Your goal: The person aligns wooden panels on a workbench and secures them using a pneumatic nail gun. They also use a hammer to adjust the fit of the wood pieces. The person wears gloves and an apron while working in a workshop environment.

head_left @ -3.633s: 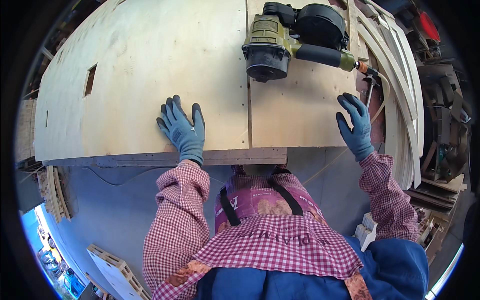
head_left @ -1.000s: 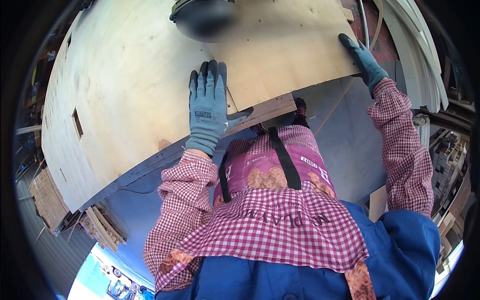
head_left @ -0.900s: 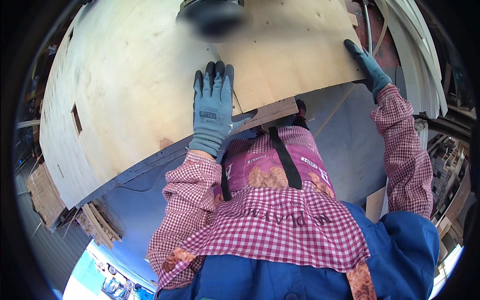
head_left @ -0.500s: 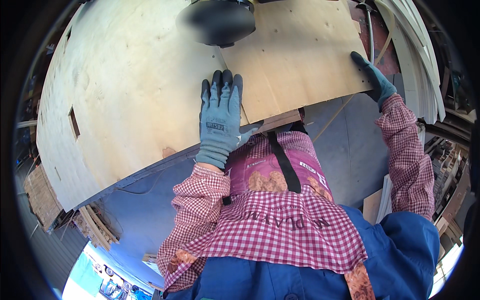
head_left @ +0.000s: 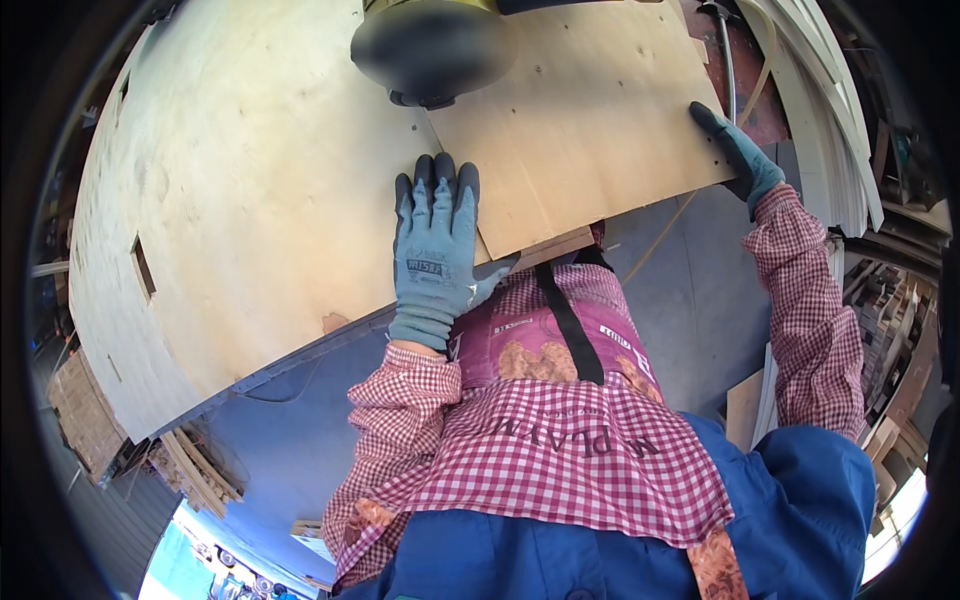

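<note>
My left hand [head_left: 435,250], in a blue-grey glove with dark fingertips, lies flat on a large pale plywood sheet [head_left: 260,200]. Its fingers are stretched out, just left of the seam with a smaller, yellower plywood board [head_left: 580,130]. That board's near edge juts out toward me. At its right end, my right hand [head_left: 745,165], gloved alike, is closed around the edge, with one dark fingertip on the top face. The fingers beneath are hidden. A strip of brownish wood [head_left: 555,247] shows under the board's near edge, close to my left thumb.
A blurred, dark rounded shape [head_left: 430,55] with a yellow-green top overhangs the far side; I cannot make it out. Beyond the right hand are a metal rod [head_left: 729,70], a thin hose [head_left: 770,50] and long pale boards [head_left: 825,130]. Stacked wood offcuts [head_left: 195,465] stand at lower left.
The whole view has shifted slightly. Both hands keep their places on the plywood. More of the blurred shape's yellow-green top shows at the far side.
</note>
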The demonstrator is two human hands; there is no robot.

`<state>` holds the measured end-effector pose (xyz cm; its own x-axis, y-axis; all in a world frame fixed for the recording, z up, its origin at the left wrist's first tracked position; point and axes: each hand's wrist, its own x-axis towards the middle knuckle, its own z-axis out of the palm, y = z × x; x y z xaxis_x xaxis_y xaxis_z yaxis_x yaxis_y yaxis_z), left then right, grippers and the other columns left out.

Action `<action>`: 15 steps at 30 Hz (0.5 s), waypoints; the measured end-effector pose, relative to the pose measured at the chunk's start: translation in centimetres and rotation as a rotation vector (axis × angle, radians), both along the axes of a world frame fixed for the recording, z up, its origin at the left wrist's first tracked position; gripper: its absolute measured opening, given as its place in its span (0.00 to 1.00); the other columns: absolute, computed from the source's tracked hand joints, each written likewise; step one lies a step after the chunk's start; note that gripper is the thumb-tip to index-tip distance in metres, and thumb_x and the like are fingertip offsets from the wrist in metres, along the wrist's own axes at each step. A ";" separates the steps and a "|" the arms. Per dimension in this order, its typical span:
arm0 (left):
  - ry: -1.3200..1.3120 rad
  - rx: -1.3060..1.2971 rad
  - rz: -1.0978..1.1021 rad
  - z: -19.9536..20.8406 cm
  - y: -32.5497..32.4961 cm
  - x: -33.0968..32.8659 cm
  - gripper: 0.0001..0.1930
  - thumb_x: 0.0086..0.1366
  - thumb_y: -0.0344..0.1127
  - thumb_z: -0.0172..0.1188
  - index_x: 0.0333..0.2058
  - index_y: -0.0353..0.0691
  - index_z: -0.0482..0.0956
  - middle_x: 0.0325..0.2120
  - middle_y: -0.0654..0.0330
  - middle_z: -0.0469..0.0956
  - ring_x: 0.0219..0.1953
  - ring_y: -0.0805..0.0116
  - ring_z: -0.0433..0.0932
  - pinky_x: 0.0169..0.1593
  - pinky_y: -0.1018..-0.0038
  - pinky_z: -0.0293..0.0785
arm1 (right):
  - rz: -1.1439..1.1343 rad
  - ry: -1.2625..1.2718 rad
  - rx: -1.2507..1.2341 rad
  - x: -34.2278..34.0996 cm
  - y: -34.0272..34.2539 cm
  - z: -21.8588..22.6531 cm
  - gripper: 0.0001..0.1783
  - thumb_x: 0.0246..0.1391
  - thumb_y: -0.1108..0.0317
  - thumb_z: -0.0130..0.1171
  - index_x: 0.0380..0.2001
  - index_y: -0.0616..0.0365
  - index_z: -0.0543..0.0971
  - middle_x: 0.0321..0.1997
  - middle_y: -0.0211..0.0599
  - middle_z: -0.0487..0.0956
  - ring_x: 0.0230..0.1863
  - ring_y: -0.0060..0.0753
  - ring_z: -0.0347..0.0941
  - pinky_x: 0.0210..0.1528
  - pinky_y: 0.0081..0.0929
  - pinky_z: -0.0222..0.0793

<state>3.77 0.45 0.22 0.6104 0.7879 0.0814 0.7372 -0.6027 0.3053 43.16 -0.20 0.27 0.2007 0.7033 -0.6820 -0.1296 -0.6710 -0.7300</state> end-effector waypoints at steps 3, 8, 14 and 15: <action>-0.010 -0.004 0.007 0.1 0.0 -0.3 0.53 0.44 0.55 0.68 0.64 0.35 0.53 0.65 0.45 0.51 0.68 0.46 0.49 0.68 0.51 0.42 | -0.009 -0.053 -0.049 -0.8 0.3 0.7 0.32 0.56 0.49 0.57 0.59 0.56 0.68 0.54 0.30 0.74 0.51 0.24 0.73 0.52 0.26 0.71; -0.034 -0.012 0.016 0.0 -0.1 -0.6 0.53 0.43 0.56 0.67 0.63 0.34 0.55 0.65 0.44 0.51 0.68 0.46 0.47 0.69 0.53 0.41 | 0.001 -0.058 -0.028 -1.1 0.1 0.4 0.32 0.56 0.48 0.57 0.57 0.57 0.69 0.50 0.32 0.76 0.47 0.25 0.75 0.49 0.26 0.73; -0.041 -0.024 0.018 -0.2 -0.4 -1.6 0.53 0.43 0.56 0.67 0.63 0.34 0.54 0.65 0.44 0.52 0.68 0.47 0.47 0.69 0.53 0.41 | 0.017 -0.072 -0.009 -2.4 0.3 0.7 0.33 0.55 0.49 0.59 0.57 0.59 0.69 0.50 0.32 0.76 0.47 0.24 0.74 0.48 0.25 0.73; -0.040 -0.021 0.015 -0.3 -0.4 -1.9 0.53 0.43 0.56 0.68 0.63 0.34 0.54 0.65 0.44 0.52 0.68 0.47 0.47 0.69 0.53 0.41 | 0.015 -0.076 0.002 -2.6 0.3 0.6 0.32 0.55 0.49 0.59 0.57 0.59 0.69 0.50 0.32 0.76 0.48 0.24 0.74 0.48 0.24 0.73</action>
